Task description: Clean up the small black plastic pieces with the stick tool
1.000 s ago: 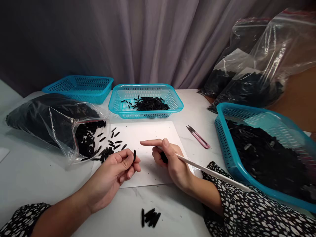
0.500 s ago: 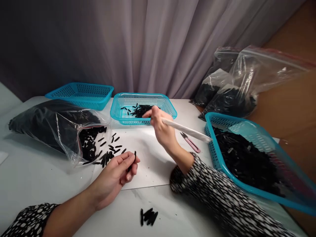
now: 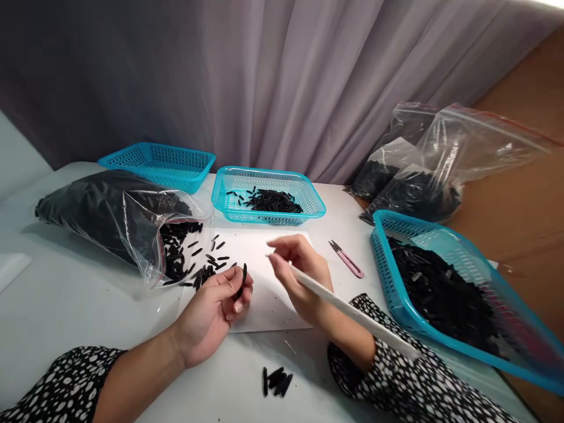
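Over the white sheet, the left hand is pinching a black strip, ideally lightly and steadily. The right hand is loosely gripping a white stick.

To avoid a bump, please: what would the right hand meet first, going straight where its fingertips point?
The right hand would probably meet loose black pieces by the open bag, though its height is unclear.

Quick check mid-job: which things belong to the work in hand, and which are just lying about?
Likely in use:
black piece in the left hand
white stick in the right hand
open bag with spilled pieces
white sheet
middle basket

Probably lying about:
pink snips
left rear basket
right basket
bags at rear right
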Demonstrator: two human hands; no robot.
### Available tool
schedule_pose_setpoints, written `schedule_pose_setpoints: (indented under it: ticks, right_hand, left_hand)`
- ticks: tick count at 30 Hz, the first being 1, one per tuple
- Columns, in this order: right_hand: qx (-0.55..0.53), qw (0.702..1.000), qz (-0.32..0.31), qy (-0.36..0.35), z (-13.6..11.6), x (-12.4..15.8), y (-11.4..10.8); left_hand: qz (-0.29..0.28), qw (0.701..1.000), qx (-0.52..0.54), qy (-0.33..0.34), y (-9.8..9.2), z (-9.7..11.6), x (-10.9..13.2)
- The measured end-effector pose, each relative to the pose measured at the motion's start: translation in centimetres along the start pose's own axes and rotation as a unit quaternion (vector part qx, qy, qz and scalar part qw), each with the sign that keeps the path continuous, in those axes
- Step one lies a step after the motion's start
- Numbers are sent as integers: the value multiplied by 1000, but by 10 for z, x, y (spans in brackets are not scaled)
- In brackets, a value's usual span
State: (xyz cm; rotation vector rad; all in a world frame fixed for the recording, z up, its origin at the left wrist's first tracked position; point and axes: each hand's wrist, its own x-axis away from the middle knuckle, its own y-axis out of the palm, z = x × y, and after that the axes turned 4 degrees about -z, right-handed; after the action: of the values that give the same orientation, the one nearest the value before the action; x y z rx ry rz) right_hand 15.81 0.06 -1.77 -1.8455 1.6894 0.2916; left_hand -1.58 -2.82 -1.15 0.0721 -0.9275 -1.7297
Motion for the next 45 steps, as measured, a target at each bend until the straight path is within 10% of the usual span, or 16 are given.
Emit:
schedule_pose_setpoints:
  ticks: [9, 45]
  right_hand:
    - [-43, 993, -88, -71, 0, 22, -5]
    - [57, 973, -110, -193, -6, 21, -11]
  left_hand:
    - [-23, 999, -27, -21, 2, -1, 2]
    - [-52, 994, -82, -40, 2, -4, 7]
